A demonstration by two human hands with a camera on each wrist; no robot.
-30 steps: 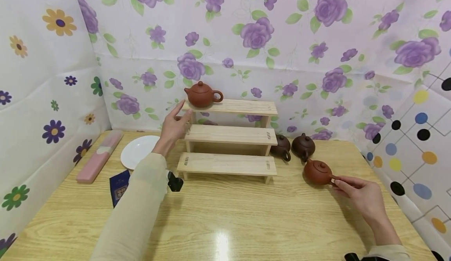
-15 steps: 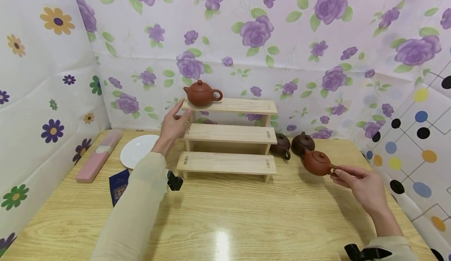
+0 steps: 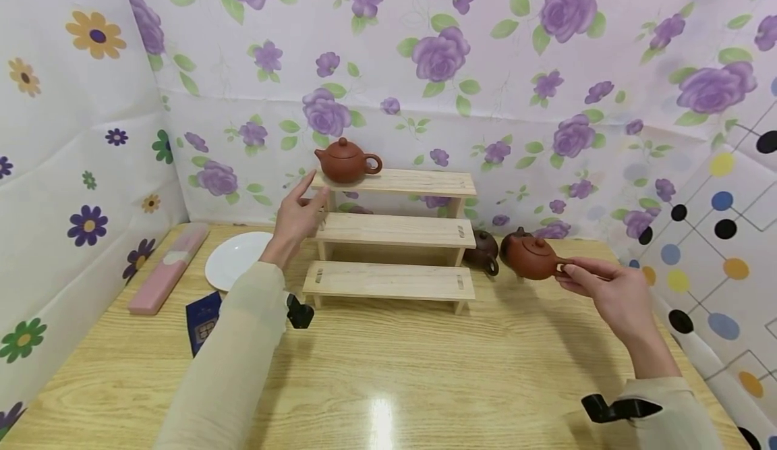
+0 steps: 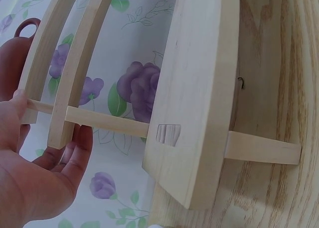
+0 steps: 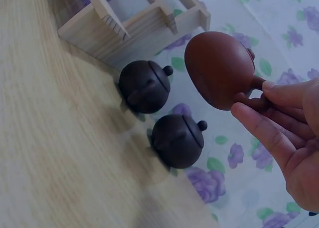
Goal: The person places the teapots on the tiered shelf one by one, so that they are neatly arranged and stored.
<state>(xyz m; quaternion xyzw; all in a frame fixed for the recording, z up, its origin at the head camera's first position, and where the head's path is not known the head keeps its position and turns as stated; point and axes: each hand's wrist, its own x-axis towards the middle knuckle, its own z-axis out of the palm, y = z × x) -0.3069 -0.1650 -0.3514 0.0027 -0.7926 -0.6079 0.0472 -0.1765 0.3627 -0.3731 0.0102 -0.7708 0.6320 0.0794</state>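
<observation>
My right hand (image 3: 613,291) pinches the handle of a reddish-brown clay teapot (image 3: 531,258), which hangs above the table. In the right wrist view this teapot (image 5: 219,71) is tilted, its underside showing. Two dark brown teapots (image 5: 144,87) stand on the table below it; in the head view the held one overlaps the farther-right dark teapot (image 3: 516,236). My left hand (image 3: 297,217) grips the left end of a three-step wooden stand (image 3: 394,229), thumb by the top board and fingers curled behind the frame. Another reddish-brown teapot (image 3: 343,161) sits on the top step's left end.
To the left lie a white plate (image 3: 233,261), a long pink case (image 3: 170,271) and a dark blue packet (image 3: 202,318). Flowered cloth (image 3: 388,65) hangs behind the table, and a dotted cloth (image 3: 722,254) is at the right side.
My right hand has lifted the reddish-brown teapot off the table, moving it up and to the left, over the dark teapot in the head view. The left hand stays on the stand.
</observation>
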